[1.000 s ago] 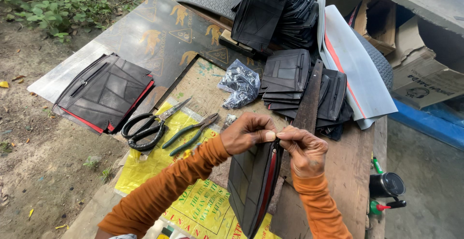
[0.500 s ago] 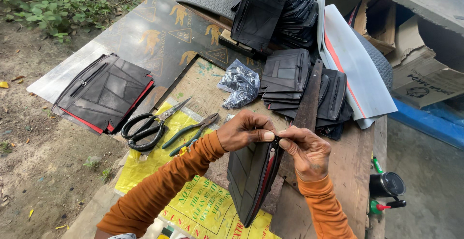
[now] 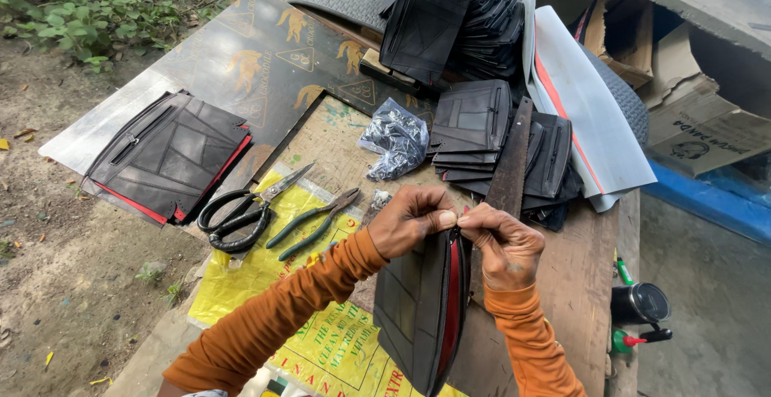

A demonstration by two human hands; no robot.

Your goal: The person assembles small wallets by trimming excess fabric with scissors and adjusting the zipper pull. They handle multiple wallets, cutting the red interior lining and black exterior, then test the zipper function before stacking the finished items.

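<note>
My left hand (image 3: pixel 414 220) and my right hand (image 3: pixel 502 240) pinch the top edge of a black pouch with a red lining (image 3: pixel 422 309), held upright on its edge over the work board. The thumbs of both hands meet at the pouch's upper corner. Both arms wear orange sleeves. Black-handled scissors (image 3: pixel 241 212) and green-handled pliers (image 3: pixel 313 220) lie to the left of my hands on a yellow printed sheet (image 3: pixel 321 341).
A stack of finished black pouches (image 3: pixel 165 156) lies at the left on a dark board. More black pieces (image 3: pixel 470 124) are piled behind, beside a crumpled plastic bag (image 3: pixel 393 140), a metal file (image 3: pixel 510 164) and grey sheets (image 3: pixel 578 108). A small black can (image 3: pixel 638 305) stands at the right edge.
Both hands have drawn closer together at the pouch's top corner, and the pouch has turned more edge-on and shifted slightly left.
</note>
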